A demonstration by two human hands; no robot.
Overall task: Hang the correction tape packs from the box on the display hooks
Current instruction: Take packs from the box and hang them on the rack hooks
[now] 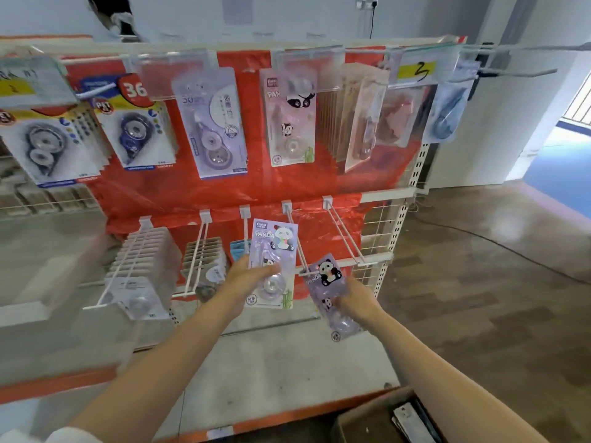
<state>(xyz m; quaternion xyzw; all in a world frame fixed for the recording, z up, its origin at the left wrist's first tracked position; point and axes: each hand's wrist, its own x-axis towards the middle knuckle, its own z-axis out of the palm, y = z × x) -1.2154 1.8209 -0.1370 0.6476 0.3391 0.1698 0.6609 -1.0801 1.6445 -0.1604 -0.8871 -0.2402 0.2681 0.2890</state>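
My left hand (244, 278) grips a purple panda correction tape pack (273, 251) by its left edge and holds it upright before the lower row of white display hooks. My right hand (356, 298) holds a second panda pack (326, 279), tilted, its top at the tip of a double-wire hook (294, 238). Another double-wire hook (343, 231) to the right carries nothing. The cardboard box (361, 420) sits at the bottom right with more packs (407, 420) inside.
The upper row holds hung tape packs, among them a panda pack (289, 119) and a white-purple pack (214, 123). Lower-left hooks (140, 266) carry stacked packs. A red backing sheet (224, 190) covers the rack. An orange-edged base shelf (271, 356) lies below, and wood floor (495, 282) lies to the right.
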